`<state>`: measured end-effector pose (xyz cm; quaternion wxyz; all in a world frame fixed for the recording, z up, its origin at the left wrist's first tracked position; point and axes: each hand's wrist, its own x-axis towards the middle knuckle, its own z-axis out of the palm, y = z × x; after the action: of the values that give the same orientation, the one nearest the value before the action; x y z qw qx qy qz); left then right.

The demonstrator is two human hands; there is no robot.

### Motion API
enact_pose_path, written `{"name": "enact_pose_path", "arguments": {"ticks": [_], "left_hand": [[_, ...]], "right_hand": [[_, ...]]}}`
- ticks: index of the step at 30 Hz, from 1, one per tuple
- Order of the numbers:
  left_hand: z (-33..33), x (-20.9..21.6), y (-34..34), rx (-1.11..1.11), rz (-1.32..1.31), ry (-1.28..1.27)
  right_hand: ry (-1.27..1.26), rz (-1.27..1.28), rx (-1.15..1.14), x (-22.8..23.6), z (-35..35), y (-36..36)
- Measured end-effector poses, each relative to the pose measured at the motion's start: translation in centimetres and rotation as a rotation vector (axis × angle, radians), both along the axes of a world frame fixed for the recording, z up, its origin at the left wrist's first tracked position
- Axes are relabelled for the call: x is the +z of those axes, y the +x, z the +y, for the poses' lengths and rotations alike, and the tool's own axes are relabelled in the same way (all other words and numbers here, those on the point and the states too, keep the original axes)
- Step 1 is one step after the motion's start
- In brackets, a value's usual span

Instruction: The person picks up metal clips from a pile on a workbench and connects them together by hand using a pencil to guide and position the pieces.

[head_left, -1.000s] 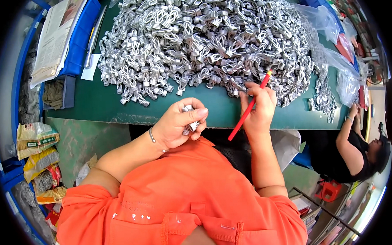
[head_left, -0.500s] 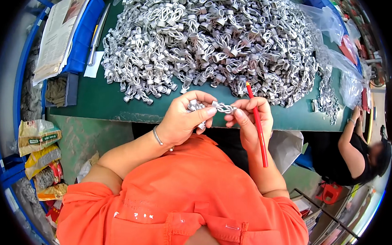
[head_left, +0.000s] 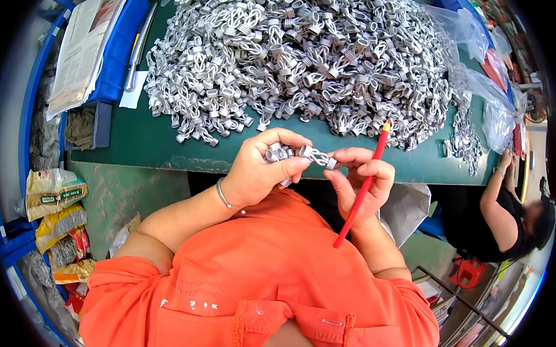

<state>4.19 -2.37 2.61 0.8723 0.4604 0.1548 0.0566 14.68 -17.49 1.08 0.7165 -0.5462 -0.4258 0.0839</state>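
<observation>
My left hand (head_left: 262, 163) is closed around several small silver metal pieces. Between its thumb and fingertips it pinches one twisted, chain-like metal piece (head_left: 317, 156) with a ribbed collar at each end. A red pencil (head_left: 365, 186) with a pale tip slants through the fingers of my right hand (head_left: 365, 179), its tip pointing up and away. The thumb and forefinger of that hand are at the right end of the pinched metal piece. Just beyond both hands, a large heap of similar metal pieces (head_left: 298, 56) covers much of the table.
The green table (head_left: 167, 154) has its near edge just before me. A smaller pile of metal pieces (head_left: 464, 139) and clear plastic bags (head_left: 497, 126) lie at the right. At left stand a blue bin (head_left: 118, 60) with newspapers (head_left: 81, 52) and a grey box (head_left: 96, 128). A person (head_left: 500, 214) sits at right.
The pencil has tilted, its tip swinging right and its rear end left. My right fingers have spread and shifted slightly, and the pinched metal piece has turned a little.
</observation>
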Motion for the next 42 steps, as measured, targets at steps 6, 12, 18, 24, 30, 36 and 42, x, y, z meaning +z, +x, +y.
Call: {"name": "enact_pose_path", "arguments": {"ticks": [6, 12, 18, 24, 30, 36, 42], "left_hand": [[0.1, -0.5, 0.2, -0.04, -0.029, -0.592], [0.3, -2.4, -0.2, -0.037, 0.011, -0.628], [0.3, -2.3, -0.2, -0.03, 0.031, -0.585], [-0.3, -1.4, 0.4, 0.043, 0.126, -0.303], [-0.6, -0.5, 0.6, 0.054, 0.063, -0.25], [-0.3, -0.4, -0.1, 0.071, 0.033, -0.085], [0.0, 0.4, -0.5, -0.005, -0.013, 0.082]], "right_hand": [[-0.119, -0.374, -0.208, 1.0, -0.3, 1.3], [-0.472, -0.723, -0.471, -0.5, 0.5, 4.2], [-0.473, -0.782, -0.499, -1.3, 0.7, 4.6], [-0.217, -0.13, -0.348, -0.5, 0.4, 2.5], [-0.149, 0.577, -0.006, 2.1, 0.5, -0.1], [-0.189, 0.614, 0.1, 1.1, 0.4, -0.5], [-0.097, 0.49, 0.148, -0.9, 0.5, -0.8]]}}
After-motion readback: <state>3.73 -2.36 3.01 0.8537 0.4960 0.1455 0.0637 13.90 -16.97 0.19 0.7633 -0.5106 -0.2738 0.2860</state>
